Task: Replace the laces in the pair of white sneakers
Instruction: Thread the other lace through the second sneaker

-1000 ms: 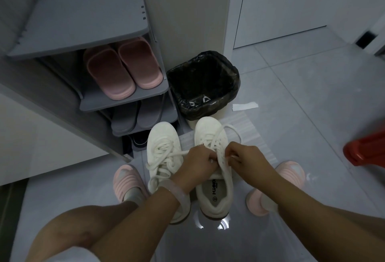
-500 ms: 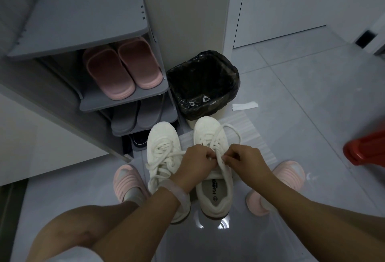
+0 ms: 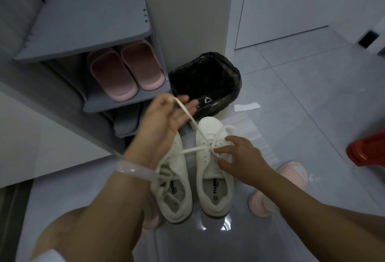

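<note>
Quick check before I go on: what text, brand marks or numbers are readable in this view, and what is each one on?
"HUANQIU", roughly; last letters unsure: printed on the grey insole of the right white sneaker.
Same print on the insole of the left white sneaker, too skewed to read.
Small circled number on each insole: too small to read.
White triangular mark on the black bag lining the bin: a logo, no letters.

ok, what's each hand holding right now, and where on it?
Left hand holds the lace near its free end, pulled up from the right sneaker. Right hand grips nothing; its fingertips rest on that sneaker's eyelets.
</note>
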{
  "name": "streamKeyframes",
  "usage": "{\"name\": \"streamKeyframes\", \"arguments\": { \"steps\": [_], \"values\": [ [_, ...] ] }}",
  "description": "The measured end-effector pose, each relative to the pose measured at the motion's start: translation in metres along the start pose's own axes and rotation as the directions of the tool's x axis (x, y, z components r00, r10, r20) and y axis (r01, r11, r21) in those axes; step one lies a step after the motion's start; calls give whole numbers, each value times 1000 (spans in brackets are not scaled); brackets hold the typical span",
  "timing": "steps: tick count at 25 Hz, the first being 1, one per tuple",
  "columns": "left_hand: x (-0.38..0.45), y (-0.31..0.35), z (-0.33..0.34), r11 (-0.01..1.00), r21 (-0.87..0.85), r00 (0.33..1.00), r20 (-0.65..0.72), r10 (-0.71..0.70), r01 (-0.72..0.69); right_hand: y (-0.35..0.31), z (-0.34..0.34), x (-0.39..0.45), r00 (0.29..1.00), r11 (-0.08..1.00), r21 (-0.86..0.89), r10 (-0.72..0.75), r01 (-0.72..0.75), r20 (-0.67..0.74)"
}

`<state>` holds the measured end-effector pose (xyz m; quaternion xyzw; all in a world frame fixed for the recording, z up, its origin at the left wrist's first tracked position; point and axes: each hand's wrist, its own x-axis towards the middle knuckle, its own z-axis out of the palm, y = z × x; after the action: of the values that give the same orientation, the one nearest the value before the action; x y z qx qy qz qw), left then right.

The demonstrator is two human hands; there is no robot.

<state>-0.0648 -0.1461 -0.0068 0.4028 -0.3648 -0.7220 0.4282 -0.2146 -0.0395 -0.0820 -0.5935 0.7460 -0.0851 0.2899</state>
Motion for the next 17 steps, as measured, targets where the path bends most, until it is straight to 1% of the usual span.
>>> {"name": "streamKeyframes", "arguments": {
  "steps": [1,2,3,4,5,6,7,8,9,10,11,12,13,14,15,16,17],
  "values": [
    [0,21,-7,979,-202,998,45,42,-32,-1,1,0,1000,1000,0,0,0,-1],
    [-1,37,-13,953,-295,992,75,98,-72,-2,1,1,1000,1000,26,-10,10,-5],
    [0,47,-19,954,-279,988,81,133,-106,-1,3,3,1000,995,101,-21,23,-23],
    [3,47,-22,983,-142,990,62,127,-117,0,3,5,998,973,228,-4,20,-69],
    [5,40,-24,984,138,994,35,107,-110,3,4,7,988,926,377,66,-10,-138],
    [4,26,-22,860,504,997,28,78,-82,6,3,9,959,849,525,191,-55,-209],
    [3,7,-19,603,794,997,69,30,-73,8,2,10,917,744,660,332,-109,-223],
    [1,-12,-15,337,936,991,124,-45,-102,9,0,10,882,607,773,449,-185,-141],
    [-4,-31,-12,125,979,976,177,-124,-161,9,-1,11,858,457,843,513,-284,10],
    [-8,-45,-9,-31,974,956,215,-200,-226,7,0,12,842,343,858,513,-381,169],
    [-12,-57,-7,-119,952,934,243,-264,-281,5,2,11,839,294,846,468,-444,277],
    [-16,-64,-5,-164,933,919,265,-293,-321,1,2,11,849,276,847,423,-453,316],
    [-17,-70,-4,-209,911,910,288,-298,-356,-3,1,13,863,251,867,396,-432,315],
    [-17,-73,-4,-240,891,903,309,-298,-384,-6,-3,14,880,200,900,373,-387,295],
    [-16,-76,-5,-234,892,903,316,-292,-387,-6,-9,17,897,120,938,353,-326,266],
    [-13,-79,-7,-190,912,908,303,-289,-364,-4,-17,18,910,31,962,332,-273,248],
    [-10,-81,-9,-132,937,919,277,-281,-323,-3,-25,17,924,-10,970,303,-242,234]
  ]
}}
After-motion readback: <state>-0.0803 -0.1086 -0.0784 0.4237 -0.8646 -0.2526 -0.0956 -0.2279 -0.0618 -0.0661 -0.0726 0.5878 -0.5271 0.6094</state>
